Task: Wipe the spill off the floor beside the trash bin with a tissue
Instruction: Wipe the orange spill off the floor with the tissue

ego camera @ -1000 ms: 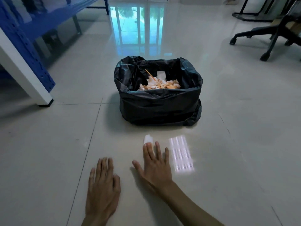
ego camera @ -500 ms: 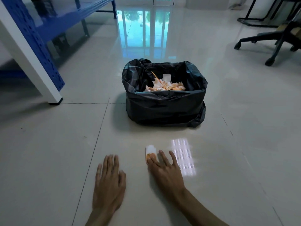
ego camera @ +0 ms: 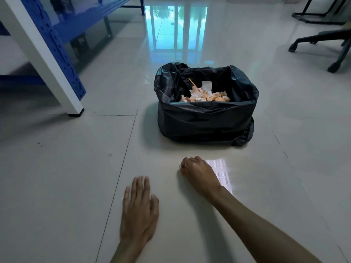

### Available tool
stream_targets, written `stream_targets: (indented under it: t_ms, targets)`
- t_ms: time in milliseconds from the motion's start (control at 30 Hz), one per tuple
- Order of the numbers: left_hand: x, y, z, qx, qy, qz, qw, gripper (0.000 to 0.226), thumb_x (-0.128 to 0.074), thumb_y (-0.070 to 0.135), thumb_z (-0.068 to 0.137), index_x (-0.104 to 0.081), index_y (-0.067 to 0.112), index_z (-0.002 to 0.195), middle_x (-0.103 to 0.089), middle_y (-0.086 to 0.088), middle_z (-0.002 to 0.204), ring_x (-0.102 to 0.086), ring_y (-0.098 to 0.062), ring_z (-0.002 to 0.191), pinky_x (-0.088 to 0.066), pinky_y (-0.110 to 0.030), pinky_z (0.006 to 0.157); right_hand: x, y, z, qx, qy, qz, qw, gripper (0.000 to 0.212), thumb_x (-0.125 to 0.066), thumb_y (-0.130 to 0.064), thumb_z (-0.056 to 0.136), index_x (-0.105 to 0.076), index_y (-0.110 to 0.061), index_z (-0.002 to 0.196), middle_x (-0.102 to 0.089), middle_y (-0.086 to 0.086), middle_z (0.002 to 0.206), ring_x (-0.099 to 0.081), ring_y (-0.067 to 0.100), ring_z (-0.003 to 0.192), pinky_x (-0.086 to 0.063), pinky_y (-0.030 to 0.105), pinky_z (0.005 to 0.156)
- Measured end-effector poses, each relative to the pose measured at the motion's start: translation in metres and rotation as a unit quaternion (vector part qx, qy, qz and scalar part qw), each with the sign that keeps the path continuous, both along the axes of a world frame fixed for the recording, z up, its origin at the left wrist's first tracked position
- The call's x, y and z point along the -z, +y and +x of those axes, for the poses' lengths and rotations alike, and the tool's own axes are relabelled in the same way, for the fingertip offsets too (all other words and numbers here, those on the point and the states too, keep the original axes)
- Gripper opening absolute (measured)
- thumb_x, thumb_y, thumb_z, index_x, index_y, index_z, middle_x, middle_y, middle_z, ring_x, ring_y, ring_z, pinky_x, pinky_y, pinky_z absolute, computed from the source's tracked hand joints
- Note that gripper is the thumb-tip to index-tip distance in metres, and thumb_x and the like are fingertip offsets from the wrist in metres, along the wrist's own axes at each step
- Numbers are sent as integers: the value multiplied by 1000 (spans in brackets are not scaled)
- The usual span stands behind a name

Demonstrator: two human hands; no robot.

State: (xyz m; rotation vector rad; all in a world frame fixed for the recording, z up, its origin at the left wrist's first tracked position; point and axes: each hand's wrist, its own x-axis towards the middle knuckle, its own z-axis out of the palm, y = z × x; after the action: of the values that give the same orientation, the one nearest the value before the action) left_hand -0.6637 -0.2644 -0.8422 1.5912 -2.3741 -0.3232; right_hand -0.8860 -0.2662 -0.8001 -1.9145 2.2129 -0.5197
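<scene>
A trash bin (ego camera: 206, 121) lined with a black bag stands on the pale tiled floor and holds several crumpled white and orange-stained tissues (ego camera: 206, 96). In front of it, my right hand (ego camera: 198, 172) is curled into a fist just above the floor. Only a sliver of the tissue (ego camera: 183, 166) peeks out between its fingers; the rest is hidden inside the fist. My left hand (ego camera: 139, 211) lies flat on the floor to the left, fingers extended, holding nothing. No spill shows on the tiles around my hands.
A blue and white metal shelf leg (ego camera: 57, 73) stands at the left. An office chair base (ego camera: 326, 46) with castors is at the far right. A bright reflection (ego camera: 221, 171) lies on the tile beside my right hand.
My right hand went from pressing flat on the tissue to closing into a fist around it. The view has moved closer. My left hand stays flat on the floor.
</scene>
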Motion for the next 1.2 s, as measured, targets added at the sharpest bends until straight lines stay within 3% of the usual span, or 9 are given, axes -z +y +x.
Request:
stream_targets:
  t_ms: [100, 167, 300, 367, 600, 733, 1000, 1100, 1200]
  targets:
    - [1, -2, 1, -1, -6, -4, 1000, 63, -16, 39, 96, -16, 17, 155, -19, -1, 163, -4, -8, 151, -2, -38, 122, 18, 1, 0, -16, 48, -37, 998, 8, -63, -6, 87, -69, -12, 86, -68, 5, 90, -59, 30, 90, -52, 43, 72]
    - [2, -3, 1, 0, -12, 0, 1000, 64, -17, 39, 96, -17, 16, 155, -20, -2, 163, -6, -9, 151, -3, -39, 122, 25, 11, 7, -16, 82, -61, 995, 19, -57, -22, 94, -71, -11, 101, -70, 6, 107, -61, 32, 108, -51, 43, 86]
    - [2, -3, 2, 6, -15, 6, 1000, 65, -9, 45, 95, -7, 19, 155, -10, -1, 164, 1, -11, 151, 2, -37, 123, 26, 35, 26, -11, 63, 98, 993, 81, -19, -67, 96, -19, -12, 156, -12, 4, 164, -1, 26, 152, -4, 48, 122]
    - [2, -2, 2, 11, -12, 8, 1000, 66, -6, 46, 94, -3, 21, 155, -6, 0, 164, 5, -9, 151, 3, -37, 123, 23, 35, 17, -4, 73, 123, 990, 85, -12, -73, 93, -8, -19, 158, -1, 0, 166, 15, 24, 150, 10, 49, 120]
    - [2, -2, 0, 10, -12, 6, 1000, 67, -6, 44, 94, -8, 17, 156, -11, -1, 165, 2, -8, 151, 3, -37, 123, 11, 81, -104, 256, 100, 203, 940, 98, -5, -82, 86, -1, -15, 158, 1, 6, 166, 16, 30, 149, 8, 54, 119]
    - [6, -2, 1, 3, -31, -5, 1000, 65, -14, 39, 95, -17, 15, 155, -19, -4, 163, -6, -12, 152, -4, -40, 123, 14, 74, -113, 296, 68, 212, 929, 105, -6, -82, 85, 1, -6, 156, 1, 11, 165, 17, 26, 149, 8, 52, 119]
    - [9, -5, 2, 7, -39, -8, 999, 64, -24, 34, 93, -28, 10, 152, -30, -7, 160, -19, -16, 150, -7, -40, 122, 24, -32, 20, 49, 39, 137, 989, 103, -2, -70, 79, -9, 1, 154, -8, 20, 163, 5, 31, 151, 12, 51, 116]
    - [11, -6, 5, 22, -39, -11, 999, 63, -23, 32, 94, -27, 10, 152, -28, -7, 160, -18, -17, 150, -9, -41, 121, 21, -34, 64, -60, 35, 131, 989, 84, -14, -62, 95, -5, -5, 156, -3, 14, 165, 7, 29, 151, 10, 51, 119]
    - [10, -4, 4, 24, -41, -14, 999, 64, -21, 33, 94, -20, 11, 154, -22, -5, 162, -11, -14, 151, -4, -39, 122, 27, -19, 59, -112, 64, 75, 989, 74, -25, -59, 97, -28, -13, 154, -26, 7, 161, -13, 31, 150, -10, 54, 120]
